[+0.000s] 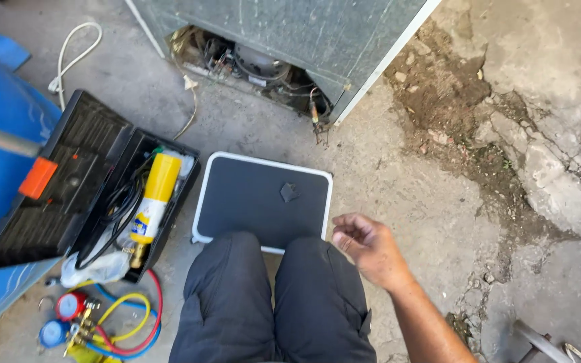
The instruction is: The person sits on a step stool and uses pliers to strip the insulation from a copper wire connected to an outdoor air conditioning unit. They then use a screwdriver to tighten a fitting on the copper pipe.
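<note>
right hand hovering empty, fingers loosely curled, beside black white-rimmed square platform, open black plastic toolbox at left

A cracked grey concrete floor is seen, on which an open black plastic toolbox, a white-rimmed black rectangular platform, a gauge set with coloured hoses and a white cable are laid.
</note>
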